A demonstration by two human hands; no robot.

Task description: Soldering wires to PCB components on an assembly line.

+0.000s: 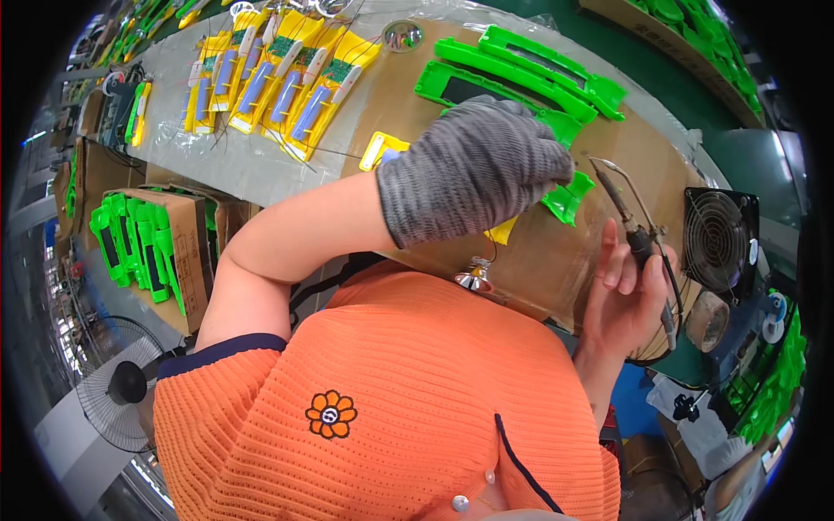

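Observation:
My left hand (473,169), in a grey knit glove, is curled closed over the middle of the bench; what its fingers hold is hidden beneath it. A yellow casing (382,149) shows beside its wrist, and a bit of yellow plastic (501,231) sticks out under the palm. Green casing parts (569,200) lie by its knuckles. Bare, my right hand (627,291) grips a soldering iron (638,239) by its dark handle, tip upward, with a thin curved metal tube along it. A shiny lamp reflector (474,275) with a wire lies at the bench's near edge.
Yellow casings (295,82) with blue cells and loose wires stand in a row at the back left. Long green casings (521,78) lie at the far side, near another reflector (402,36). A black fan (721,239) stands right; a cardboard box (187,252) holds green casings at left.

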